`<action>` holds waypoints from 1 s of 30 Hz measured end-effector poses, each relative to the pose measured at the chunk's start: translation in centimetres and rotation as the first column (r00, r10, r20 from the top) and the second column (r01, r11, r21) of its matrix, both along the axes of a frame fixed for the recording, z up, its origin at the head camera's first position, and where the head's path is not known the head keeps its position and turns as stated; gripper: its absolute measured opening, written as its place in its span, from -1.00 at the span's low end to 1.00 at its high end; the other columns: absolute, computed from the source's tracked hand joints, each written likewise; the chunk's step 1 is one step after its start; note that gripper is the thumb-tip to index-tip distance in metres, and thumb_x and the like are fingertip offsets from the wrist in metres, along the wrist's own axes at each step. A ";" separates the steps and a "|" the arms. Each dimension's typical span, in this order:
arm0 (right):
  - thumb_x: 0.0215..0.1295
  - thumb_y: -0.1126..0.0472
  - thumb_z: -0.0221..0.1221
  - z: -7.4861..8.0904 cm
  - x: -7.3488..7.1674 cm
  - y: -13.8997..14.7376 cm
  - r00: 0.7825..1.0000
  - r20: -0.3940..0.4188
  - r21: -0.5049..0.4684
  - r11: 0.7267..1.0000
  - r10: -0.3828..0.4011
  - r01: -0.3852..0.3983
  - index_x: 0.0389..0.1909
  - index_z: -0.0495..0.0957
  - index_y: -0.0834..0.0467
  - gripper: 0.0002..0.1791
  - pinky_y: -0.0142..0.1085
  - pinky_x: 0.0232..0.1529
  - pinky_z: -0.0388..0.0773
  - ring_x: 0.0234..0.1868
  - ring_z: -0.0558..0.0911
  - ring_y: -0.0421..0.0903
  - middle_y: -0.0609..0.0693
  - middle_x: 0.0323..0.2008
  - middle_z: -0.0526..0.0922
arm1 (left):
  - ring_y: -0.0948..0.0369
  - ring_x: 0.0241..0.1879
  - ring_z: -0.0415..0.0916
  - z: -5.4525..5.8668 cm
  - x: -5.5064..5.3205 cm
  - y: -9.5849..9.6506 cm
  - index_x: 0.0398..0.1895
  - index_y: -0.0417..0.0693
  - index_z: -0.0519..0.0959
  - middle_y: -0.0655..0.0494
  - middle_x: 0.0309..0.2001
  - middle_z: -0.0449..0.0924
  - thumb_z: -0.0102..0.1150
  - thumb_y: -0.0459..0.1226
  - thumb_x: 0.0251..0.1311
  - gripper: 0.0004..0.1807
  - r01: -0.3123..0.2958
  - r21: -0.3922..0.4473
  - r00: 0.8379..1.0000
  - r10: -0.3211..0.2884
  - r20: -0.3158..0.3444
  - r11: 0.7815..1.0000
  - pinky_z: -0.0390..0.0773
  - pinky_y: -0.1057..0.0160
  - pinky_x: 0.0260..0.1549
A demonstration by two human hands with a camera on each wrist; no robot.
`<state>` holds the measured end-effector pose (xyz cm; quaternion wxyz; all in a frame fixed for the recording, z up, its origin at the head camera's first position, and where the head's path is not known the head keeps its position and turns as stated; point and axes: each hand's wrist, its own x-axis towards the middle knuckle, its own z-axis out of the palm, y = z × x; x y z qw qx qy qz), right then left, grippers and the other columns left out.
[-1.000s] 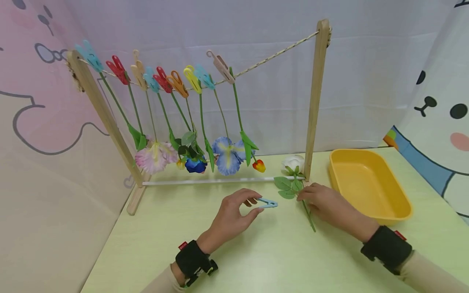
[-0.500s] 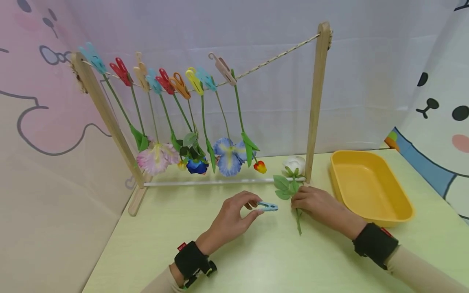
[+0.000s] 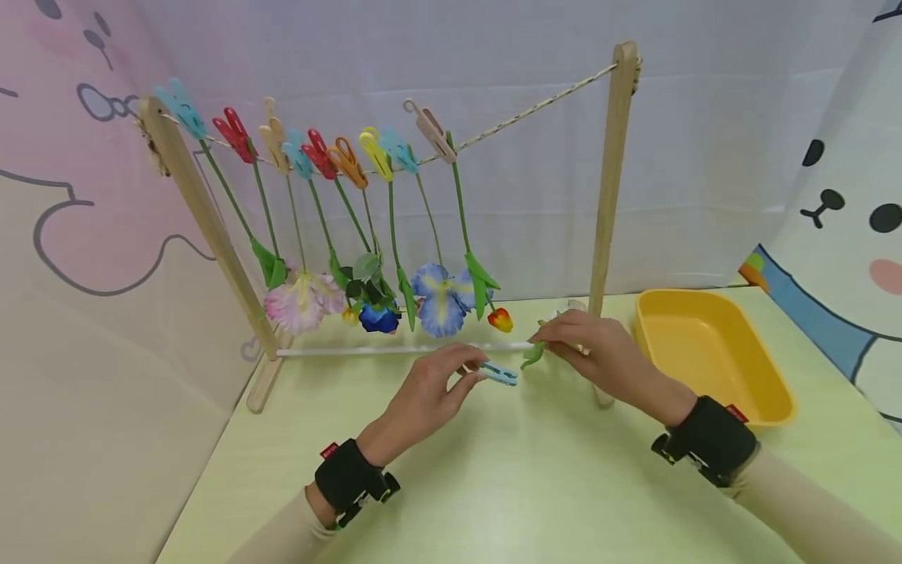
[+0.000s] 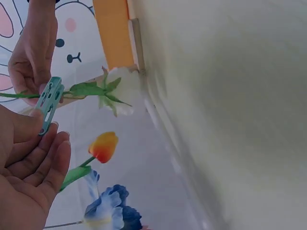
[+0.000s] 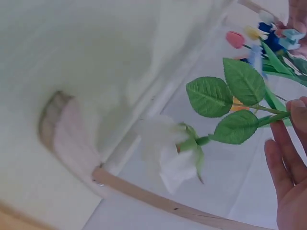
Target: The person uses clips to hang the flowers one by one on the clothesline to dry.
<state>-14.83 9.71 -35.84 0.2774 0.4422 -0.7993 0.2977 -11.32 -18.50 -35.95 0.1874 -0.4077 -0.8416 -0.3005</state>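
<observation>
My left hand pinches a light blue clothespin by one end, between thumb and fingers. My right hand holds the stem of a white artificial rose, just above the table. Green leaves spread from the stem near those fingers. In the head view the bloom is mostly hidden behind the right hand. Seen from the left wrist, the clothespin overlaps the rose stem. Behind the hands, a rope carries several clothespins with artificial flowers hanging head down, among them a red-yellow tulip and a blue iris.
Wooden posts hold up the rope at either side, joined low down by a white bar. A yellow basin stands to the right on the pale table. White cloth hangs behind.
My right hand has lifted the rose off the table and brought it leftward, its stem turning. My left hand has moved slightly left and up, with the clothespin still pinched.
</observation>
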 end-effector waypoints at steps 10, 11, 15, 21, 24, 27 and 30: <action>0.08 0.46 0.37 3.1 -1.6 -1.4 0.998 0.067 -0.170 0.985 0.000 0.011 -0.16 0.71 0.12 -0.70 -0.26 -0.30 0.70 -0.25 0.72 -0.23 -0.06 -0.22 0.77 | 0.26 -0.31 0.58 5.4 -1.7 -0.6 -0.18 -0.15 0.67 0.06 -0.23 0.69 0.35 -0.42 0.12 -0.82 0.012 -0.084 0.984 -0.026 -0.175 0.996 0.60 0.31 -0.43; 0.10 0.44 0.36 3.4 -1.7 -1.4 0.997 0.077 -0.173 0.985 -0.006 0.019 -0.16 0.71 0.11 -0.72 -0.26 -0.32 0.70 -0.26 0.72 -0.23 -0.05 -0.21 0.77 | 0.25 -0.32 0.57 6.1 -1.9 -0.7 -0.19 -0.15 0.68 0.05 -0.23 0.70 0.35 -0.42 0.13 -0.83 0.009 -0.097 0.980 -0.028 -0.195 0.995 0.60 0.31 -0.43; 0.15 0.38 0.35 4.4 -2.0 -1.5 0.994 0.108 -0.185 0.981 -0.030 0.049 -0.16 0.71 0.09 -0.76 -0.22 -0.32 0.70 -0.29 0.74 -0.20 -0.04 -0.19 0.77 | 0.24 -0.34 0.58 9.1 -2.7 -0.6 -0.24 -0.16 0.69 0.04 -0.27 0.71 0.35 -0.41 0.12 -0.87 0.000 -0.127 0.965 -0.034 -0.261 0.992 0.60 0.31 -0.43; 0.15 0.39 0.34 6.2 -2.7 -1.8 0.994 0.105 -0.199 0.978 -0.035 0.055 -0.14 0.72 0.13 -0.76 -0.22 -0.30 0.69 -0.31 0.73 -0.19 -0.01 -0.18 0.77 | 0.19 -0.36 0.62 14.8 -3.7 -0.1 -0.32 -0.22 0.71 -0.01 -0.33 0.73 0.37 -0.43 0.10 -0.93 0.012 -0.117 0.928 -0.055 -0.370 0.993 0.63 0.27 -0.44; 0.15 0.41 0.34 7.3 -2.7 -2.3 0.994 0.108 -0.223 0.974 -0.022 0.046 -0.15 0.72 0.16 -0.76 -0.21 -0.29 0.68 -0.32 0.73 -0.16 0.03 -0.19 0.77 | 0.16 -0.36 0.62 17.9 -3.8 0.2 -0.33 -0.27 0.72 -0.06 -0.33 0.74 0.37 -0.44 0.10 -0.93 0.004 -0.128 0.906 -0.058 -0.420 0.992 0.63 0.24 -0.45; 0.13 0.46 0.33 8.7 -2.5 -2.9 0.996 0.093 -0.242 0.970 -0.005 0.028 -0.17 0.71 0.22 -0.77 -0.19 -0.31 0.67 -0.36 0.73 -0.09 0.09 -0.23 0.77 | 0.10 -0.31 0.61 21.1 -3.6 0.4 -0.31 -0.32 0.72 -0.09 -0.32 0.73 0.34 -0.43 0.15 -0.91 -0.046 -0.152 0.875 -0.033 -0.483 0.987 0.67 0.18 -0.35; 0.11 0.50 0.33 10.2 -2.4 -3.4 0.998 0.066 -0.243 0.970 0.007 0.010 -0.19 0.70 0.29 -0.77 -0.19 -0.35 0.65 -0.41 0.71 -0.03 0.14 -0.26 0.76 | 0.05 -0.24 0.58 24.1 -3.3 0.7 -0.28 -0.34 0.71 -0.12 -0.30 0.73 0.28 -0.40 0.22 -0.88 -0.109 -0.181 0.843 -0.006 -0.538 0.978 0.66 0.12 -0.17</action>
